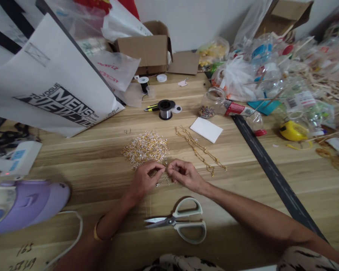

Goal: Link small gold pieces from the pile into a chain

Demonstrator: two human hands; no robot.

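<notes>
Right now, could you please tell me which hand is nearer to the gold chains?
Right: the right hand is just left of the gold chains, while the left hand is farther left, by the near edge of the bead pile.

A jewellery craft workspace; around the bead heap (145, 148) on the wood-grain counter (98, 160) sit gold chains (205, 150) rightward; a wire spool (165, 110) beyond; scissors (171, 221) nearer.

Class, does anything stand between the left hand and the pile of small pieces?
Nothing visible does: the left hand is at the near edge of the pile of small pieces; whether they touch is unclear. The scissors lie nearer the person, off that path.
</notes>
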